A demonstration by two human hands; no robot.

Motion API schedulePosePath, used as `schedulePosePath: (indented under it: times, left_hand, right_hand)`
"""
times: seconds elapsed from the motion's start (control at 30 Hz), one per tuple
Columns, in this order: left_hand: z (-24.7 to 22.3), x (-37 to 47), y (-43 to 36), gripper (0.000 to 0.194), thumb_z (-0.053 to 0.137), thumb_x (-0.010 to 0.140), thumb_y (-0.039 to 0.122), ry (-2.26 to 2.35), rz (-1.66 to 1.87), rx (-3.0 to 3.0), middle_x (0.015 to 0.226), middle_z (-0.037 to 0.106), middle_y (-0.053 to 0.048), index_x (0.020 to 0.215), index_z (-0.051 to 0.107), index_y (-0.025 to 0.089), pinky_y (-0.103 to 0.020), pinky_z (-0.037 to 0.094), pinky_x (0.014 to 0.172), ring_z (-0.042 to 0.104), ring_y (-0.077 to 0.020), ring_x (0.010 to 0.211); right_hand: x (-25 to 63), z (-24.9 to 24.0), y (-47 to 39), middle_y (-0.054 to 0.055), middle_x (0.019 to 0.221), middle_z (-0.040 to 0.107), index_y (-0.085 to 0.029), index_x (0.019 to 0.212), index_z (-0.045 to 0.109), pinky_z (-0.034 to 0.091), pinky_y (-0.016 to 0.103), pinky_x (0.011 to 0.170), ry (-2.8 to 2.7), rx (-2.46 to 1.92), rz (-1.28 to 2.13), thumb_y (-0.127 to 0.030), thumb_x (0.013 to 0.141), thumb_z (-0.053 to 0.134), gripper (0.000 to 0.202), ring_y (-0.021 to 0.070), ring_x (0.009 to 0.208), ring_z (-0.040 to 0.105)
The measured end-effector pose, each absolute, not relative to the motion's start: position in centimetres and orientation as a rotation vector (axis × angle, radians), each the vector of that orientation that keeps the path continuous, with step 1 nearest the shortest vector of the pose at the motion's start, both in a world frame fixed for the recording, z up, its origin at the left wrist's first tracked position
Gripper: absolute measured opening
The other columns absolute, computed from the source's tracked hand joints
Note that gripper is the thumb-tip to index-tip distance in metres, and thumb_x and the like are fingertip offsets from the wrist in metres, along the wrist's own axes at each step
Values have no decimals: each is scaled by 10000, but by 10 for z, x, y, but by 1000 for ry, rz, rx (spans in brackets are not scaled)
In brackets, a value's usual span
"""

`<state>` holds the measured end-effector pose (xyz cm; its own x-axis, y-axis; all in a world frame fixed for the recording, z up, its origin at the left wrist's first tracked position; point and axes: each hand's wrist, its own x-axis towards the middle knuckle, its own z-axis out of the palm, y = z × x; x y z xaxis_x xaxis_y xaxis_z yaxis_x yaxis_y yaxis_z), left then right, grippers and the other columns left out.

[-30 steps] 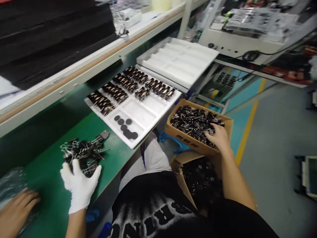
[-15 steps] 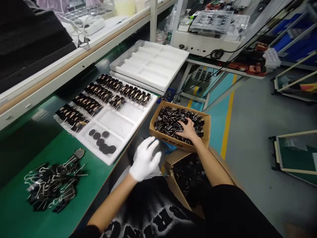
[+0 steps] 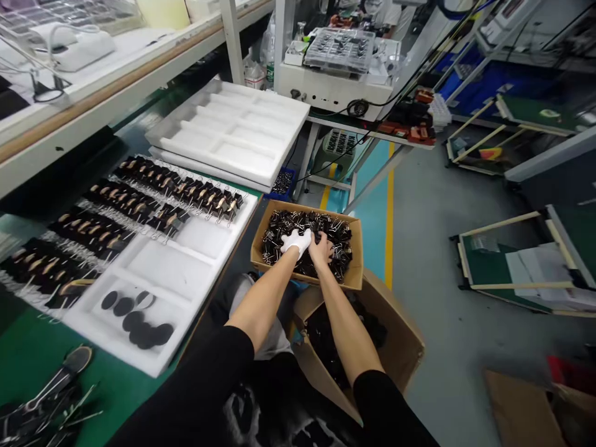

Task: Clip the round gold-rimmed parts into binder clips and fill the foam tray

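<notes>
A cardboard box (image 3: 351,280) full of black binder clips (image 3: 342,248) stands beside the table's edge. My left hand (image 3: 297,241), in a white glove, reaches into the clips with its fingers spread on top of them. Close to its right, my bare right hand (image 3: 320,248) is curled into the same clips; its fingertips are partly hidden, and whether it grips any cannot be made out. On the green table, a white foam tray (image 3: 174,267) holds rows of black clips clamped on round parts (image 3: 125,198), and several dark discs (image 3: 135,320).
Stacked white foam trays (image 3: 251,118) lie at the table's far end. A loose clip pile (image 3: 41,403) is at the lower left. An open carton (image 3: 395,335) with dark items stands near my body. A machine (image 3: 335,87) is behind, and wheeled carts (image 3: 512,251) stand at the right.
My left hand has moved from above my lap into the box of clips. My right hand is still in the box, now nearer its middle. The view has shifted to the right.
</notes>
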<state>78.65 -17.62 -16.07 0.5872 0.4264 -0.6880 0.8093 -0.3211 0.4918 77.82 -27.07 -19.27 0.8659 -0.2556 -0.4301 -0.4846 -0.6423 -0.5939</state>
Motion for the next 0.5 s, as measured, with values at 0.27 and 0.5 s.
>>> schedulePosePath:
  times: [0.27, 0.5]
  left_hand:
    - [-197, 794, -177, 812, 537, 787, 828, 1027, -528, 1889, 1586, 411, -149, 1445, 567, 354, -475, 466, 1065, 544, -400, 1376]
    - [-198, 781, -167, 629, 591, 819, 769, 926, -342, 1730, 1419, 597, -163, 1135, 705, 237, -454, 487, 1024, 620, -337, 1236]
  right_hand:
    - [768, -201, -263, 133, 1436, 572, -330, 1420, 565, 335, 558, 1043, 343, -2362, 250, -465, 960, 466, 489, 339, 1306, 413]
    - [751, -200, -244, 140, 1316, 638, -268, 1324, 629, 343, 518, 975, 264, -2437, 54, -339, 949, 475, 411, 330, 1217, 459]
